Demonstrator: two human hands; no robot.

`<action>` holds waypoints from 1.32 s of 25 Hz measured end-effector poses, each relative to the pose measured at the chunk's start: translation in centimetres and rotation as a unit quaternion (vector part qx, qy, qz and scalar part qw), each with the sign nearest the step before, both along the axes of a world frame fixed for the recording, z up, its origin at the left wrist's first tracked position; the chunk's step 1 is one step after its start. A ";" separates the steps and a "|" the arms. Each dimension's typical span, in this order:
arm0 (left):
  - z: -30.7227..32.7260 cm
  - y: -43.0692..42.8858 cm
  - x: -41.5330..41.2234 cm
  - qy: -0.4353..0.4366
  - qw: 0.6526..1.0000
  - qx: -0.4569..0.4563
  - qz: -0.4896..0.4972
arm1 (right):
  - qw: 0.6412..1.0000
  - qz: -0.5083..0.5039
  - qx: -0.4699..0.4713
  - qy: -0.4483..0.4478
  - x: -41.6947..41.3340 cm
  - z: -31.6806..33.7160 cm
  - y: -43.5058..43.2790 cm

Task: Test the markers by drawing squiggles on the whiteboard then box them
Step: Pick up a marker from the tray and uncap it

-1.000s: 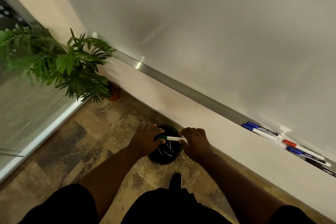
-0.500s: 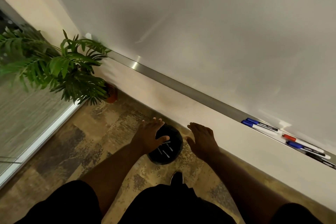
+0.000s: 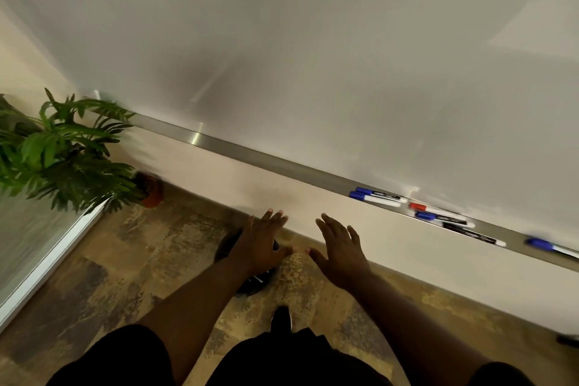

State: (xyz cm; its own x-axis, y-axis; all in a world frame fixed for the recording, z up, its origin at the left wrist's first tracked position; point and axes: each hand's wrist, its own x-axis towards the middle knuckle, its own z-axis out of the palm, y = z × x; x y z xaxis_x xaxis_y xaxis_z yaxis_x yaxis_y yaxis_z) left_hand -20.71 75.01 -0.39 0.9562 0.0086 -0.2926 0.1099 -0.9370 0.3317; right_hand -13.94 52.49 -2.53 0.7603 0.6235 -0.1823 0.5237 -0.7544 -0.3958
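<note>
Two hands are reaching forward and low in the head view, palms down and holding nothing. The left hand [image 3: 263, 244] is hanging with its fingers straight and spread, right above a dark round bin [image 3: 255, 285] that is standing on the floor [image 3: 125, 260]; the hand is covering most of the bin, so what is lying inside is hard to tell. The right hand [image 3: 341, 247] is hovering just beside the left one, also slack and splayed, with the two thumbs nearly meeting.

Several markers [image 3: 376, 197] are lying end to end on the metal tray [image 3: 250, 153] that is running along the bottom edge of the whiteboard [image 3: 313, 56], well to the right of both hands. Two blue-capped ones are resting side by side, then a red-capped marker [image 3: 418, 206], another blue one, a black one, and a last blue-capped marker [image 3: 537, 243] that is showing blurred near the right edge.

Beyond the hands to the left, a leafy plant [image 3: 62, 153] in an orange pot is standing in the corner by the wall. Below the hands, the tip of a dark shoe [image 3: 281, 318] is showing on the floor.
</note>
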 end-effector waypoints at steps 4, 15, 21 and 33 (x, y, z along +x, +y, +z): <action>1.2 -8.4 0.6 -0.018 1.000 0.002 -0.021 | 0.999 -0.022 -0.016 -0.021 -0.4 1.0 -8.1; 1.4 -29.4 1.7 -0.012 0.998 0.017 -0.064 | 0.991 -0.106 -0.059 -0.062 -1.2 3.1 -28.7; 2.7 -37.7 6.2 -0.026 0.989 0.028 -0.143 | 0.978 -0.188 -0.071 -0.063 0.6 3.5 -36.0; 0.1 -47.5 18.5 -0.030 0.960 0.023 -0.277 | 0.943 -0.307 -0.124 -0.005 6.6 2.3 -45.5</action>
